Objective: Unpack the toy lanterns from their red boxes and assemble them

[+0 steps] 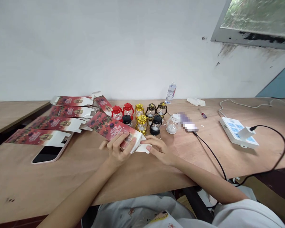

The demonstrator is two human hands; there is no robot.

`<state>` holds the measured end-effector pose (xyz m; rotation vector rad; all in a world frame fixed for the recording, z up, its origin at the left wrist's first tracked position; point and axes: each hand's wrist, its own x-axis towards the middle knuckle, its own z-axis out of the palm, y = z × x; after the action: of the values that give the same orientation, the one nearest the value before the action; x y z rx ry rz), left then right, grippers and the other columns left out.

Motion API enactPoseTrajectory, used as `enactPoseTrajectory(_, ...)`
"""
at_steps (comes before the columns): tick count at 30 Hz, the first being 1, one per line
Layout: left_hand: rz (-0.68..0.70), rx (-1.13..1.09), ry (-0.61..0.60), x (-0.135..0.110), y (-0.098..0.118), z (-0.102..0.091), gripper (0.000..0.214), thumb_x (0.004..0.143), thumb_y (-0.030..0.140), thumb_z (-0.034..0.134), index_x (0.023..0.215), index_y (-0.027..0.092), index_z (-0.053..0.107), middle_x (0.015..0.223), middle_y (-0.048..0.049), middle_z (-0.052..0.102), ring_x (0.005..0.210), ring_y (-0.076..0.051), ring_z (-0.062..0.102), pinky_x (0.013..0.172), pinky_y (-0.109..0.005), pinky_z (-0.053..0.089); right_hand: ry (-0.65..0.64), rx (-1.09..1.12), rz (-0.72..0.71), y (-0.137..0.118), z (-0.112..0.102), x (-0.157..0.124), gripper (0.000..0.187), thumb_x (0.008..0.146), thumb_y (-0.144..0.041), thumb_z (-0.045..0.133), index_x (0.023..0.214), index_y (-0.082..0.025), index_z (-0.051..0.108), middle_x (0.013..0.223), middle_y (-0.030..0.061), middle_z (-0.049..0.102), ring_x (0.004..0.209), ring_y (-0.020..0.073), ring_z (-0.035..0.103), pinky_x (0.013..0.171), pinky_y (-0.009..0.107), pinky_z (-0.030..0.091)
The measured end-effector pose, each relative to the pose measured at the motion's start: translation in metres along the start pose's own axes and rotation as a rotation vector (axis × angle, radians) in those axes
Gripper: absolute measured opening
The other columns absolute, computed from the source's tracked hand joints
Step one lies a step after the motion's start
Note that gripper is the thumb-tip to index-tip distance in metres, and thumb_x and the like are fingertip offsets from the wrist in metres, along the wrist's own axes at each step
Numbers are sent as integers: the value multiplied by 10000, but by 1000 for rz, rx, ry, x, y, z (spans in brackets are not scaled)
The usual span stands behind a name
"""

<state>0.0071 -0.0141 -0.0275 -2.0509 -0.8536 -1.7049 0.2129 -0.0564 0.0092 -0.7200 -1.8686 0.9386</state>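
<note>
A red printed cardboard box is held at a slant above the table, its white end flaps pointing toward the right. My left hand wraps around the box near that end. With thumb and fingers, my right hand pinches a white flap at the box's end. Just behind the box stand several small lanterns: red ones, gold ones, black ones, bronze-coloured ones and a white one. The box's inside is hidden from me.
Several flattened red boxes overlap at the left, partly over a phone. A clear bottle stands by the wall. Further right are tissue, a screwdriver, a partly blurred device, a black cable and a power strip.
</note>
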Motion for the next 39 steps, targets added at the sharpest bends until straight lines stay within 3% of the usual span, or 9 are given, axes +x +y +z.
enactPoseTrajectory(3, 303, 224, 74, 8, 5, -2, 316, 696, 241, 758, 957, 334, 607, 1062, -18, 652, 975, -192, 553, 906, -364, 258, -62, 118, 95, 2, 2, 0, 281, 855, -411, 565, 1074, -254, 644, 1159, 46, 540, 1095, 177, 514, 969, 328, 387)
enactPoseTrajectory(5, 376, 277, 98, 16, 9, -3, 302, 695, 229, 759, 946, 313, 613, 1077, -26, 644, 974, -183, 551, 898, -349, 261, -80, 255, 159, 4, 1, 1, 295, 811, -436, 617, 1039, -254, 662, 1151, 41, 541, 1101, 184, 513, 978, 333, 384)
enactPoseTrajectory(10, 357, 270, 126, 24, 12, -5, 321, 682, 163, 758, 937, 302, 622, 1039, -30, 659, 948, -176, 559, 880, -340, 248, -51, 544, 159, 3, -6, 4, 266, 802, -473, 610, 908, -255, 721, 1245, 39, 509, 1188, 218, 476, 1031, 380, 344)
enactPoseTrajectory(20, 396, 413, 104, 22, 10, -7, 331, 730, 265, 724, 1016, 336, 574, 965, -14, 684, 887, -172, 577, 845, -358, 251, 5, 111, 141, -8, -2, 0, 278, 859, -441, 553, 1045, -260, 654, 1243, 47, 485, 1197, 198, 447, 1062, 372, 289)
enactPoseTrajectory(24, 398, 409, 77, 23, 12, -7, 372, 738, 227, 712, 1055, 342, 555, 973, -10, 685, 906, -171, 584, 849, -354, 250, -134, 322, 253, -4, -3, 1, 406, 785, -477, 633, 1126, -258, 609, 1203, 34, 526, 1113, 190, 491, 990, 346, 355)
enactPoseTrajectory(28, 372, 418, 72, 24, 13, -7, 376, 715, 185, 726, 1031, 307, 561, 991, -27, 683, 908, -176, 586, 834, -354, 269, -128, 595, 308, -5, -6, 4, 374, 754, -463, 668, 1049, -234, 649, 1089, 33, 575, 1018, 184, 521, 916, 327, 384)
enactPoseTrajectory(32, 380, 381, 84, 25, 12, -7, 364, 695, 207, 743, 996, 301, 561, 996, -32, 681, 892, -181, 588, 814, -360, 273, -115, 649, 274, -6, -7, 5, 281, 744, -407, 687, 948, -216, 708, 1138, 40, 526, 1067, 183, 486, 930, 295, 352)
enactPoseTrajectory(36, 438, 397, 90, 28, 14, -11, 318, 711, 171, 705, 956, 301, 548, 962, -16, 683, 859, -168, 583, 784, -356, 268, -135, 755, 257, -2, -6, 4, 231, 729, -394, 697, 892, -234, 725, 990, 22, 541, 896, 148, 513, 848, 284, 385)
enactPoseTrajectory(39, 482, 408, 102, 31, 17, -13, 295, 724, 188, 684, 944, 317, 538, 927, 4, 685, 823, -159, 576, 764, -354, 257, -144, 731, 238, 3, -7, 2, 222, 718, -399, 701, 868, -239, 740, 1004, 26, 544, 928, 157, 508, 924, 306, 358)
